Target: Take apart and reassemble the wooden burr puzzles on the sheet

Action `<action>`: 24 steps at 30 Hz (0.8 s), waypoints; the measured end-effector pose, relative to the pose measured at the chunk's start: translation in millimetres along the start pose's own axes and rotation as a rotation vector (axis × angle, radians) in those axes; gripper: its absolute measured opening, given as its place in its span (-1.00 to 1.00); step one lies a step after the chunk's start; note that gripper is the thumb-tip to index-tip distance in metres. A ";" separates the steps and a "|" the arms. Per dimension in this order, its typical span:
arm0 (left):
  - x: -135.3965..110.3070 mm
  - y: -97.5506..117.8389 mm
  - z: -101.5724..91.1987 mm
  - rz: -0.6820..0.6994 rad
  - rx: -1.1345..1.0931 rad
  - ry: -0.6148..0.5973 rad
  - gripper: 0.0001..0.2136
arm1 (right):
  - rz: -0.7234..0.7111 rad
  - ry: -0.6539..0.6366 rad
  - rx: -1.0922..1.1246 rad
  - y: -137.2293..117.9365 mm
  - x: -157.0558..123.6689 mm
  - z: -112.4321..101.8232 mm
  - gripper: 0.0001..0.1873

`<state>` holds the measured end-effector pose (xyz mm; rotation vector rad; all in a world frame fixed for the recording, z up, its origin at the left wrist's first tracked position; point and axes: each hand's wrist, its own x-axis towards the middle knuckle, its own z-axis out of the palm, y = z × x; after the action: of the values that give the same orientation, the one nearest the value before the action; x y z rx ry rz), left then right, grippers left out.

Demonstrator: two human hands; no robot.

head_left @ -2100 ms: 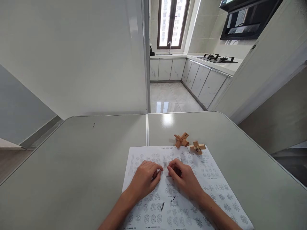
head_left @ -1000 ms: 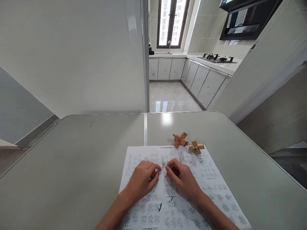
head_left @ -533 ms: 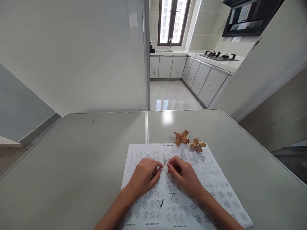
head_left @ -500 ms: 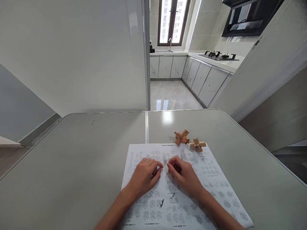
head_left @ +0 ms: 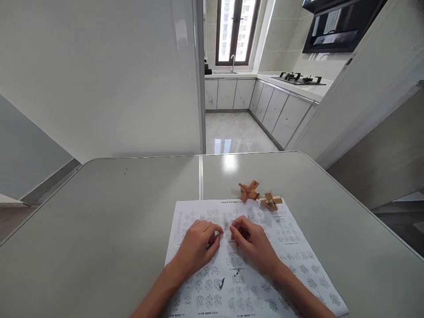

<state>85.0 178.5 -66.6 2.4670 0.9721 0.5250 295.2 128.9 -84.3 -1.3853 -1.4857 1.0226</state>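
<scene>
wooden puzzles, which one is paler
The right wooden puzzle, by the far right corner of the paper; the left wooden puzzle is a darker orange-brown.

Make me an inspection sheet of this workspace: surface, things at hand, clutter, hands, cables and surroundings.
Surface: glossy pale grey-green tabletop, crossed by a whitish seam.
Things at hand: white paper sheet printed with black line drawings; brown wooden cross of interlocked sticks at its far edge; paler wooden cross with dark markings near its far right corner.
Clutter: small dark mark toward the tabletop's far left; loose or stain, cannot tell.
Hands: left hand and right hand over the sheet, fingers curled, no held item visible.
Cables: nothing seen.
Surroundings: kitchen beyond, with black hob, silver curved tap and dark-framed window.
</scene>
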 end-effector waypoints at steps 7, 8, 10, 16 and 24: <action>1.6 0.5 -0.9 -0.005 0.005 -0.011 -0.86 | 0.034 0.042 0.157 0.1 4.7 -3.0 -0.66; 1.5 0.4 -1.0 -0.006 0.004 -0.012 -0.86 | 0.045 0.051 0.209 0.1 6.2 -4.2 -0.65; 1.0 -0.1 -1.2 -0.008 0.003 -0.011 -0.86 | 0.079 0.078 0.347 0.4 9.3 -7.4 -0.63; -0.3 -3.1 0.2 -0.005 -0.001 -0.003 -0.85 | 0.237 0.247 0.879 5.7 17.3 -23.4 -0.62; -0.5 -4.0 1.7 -0.002 -0.005 -0.001 -0.85 | 0.267 0.287 1.417 18.8 24.9 -40.5 -0.76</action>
<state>83.3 180.3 -70.2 2.4617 0.9712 0.5251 338.6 155.7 -88.3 -0.5884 -0.1200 1.4824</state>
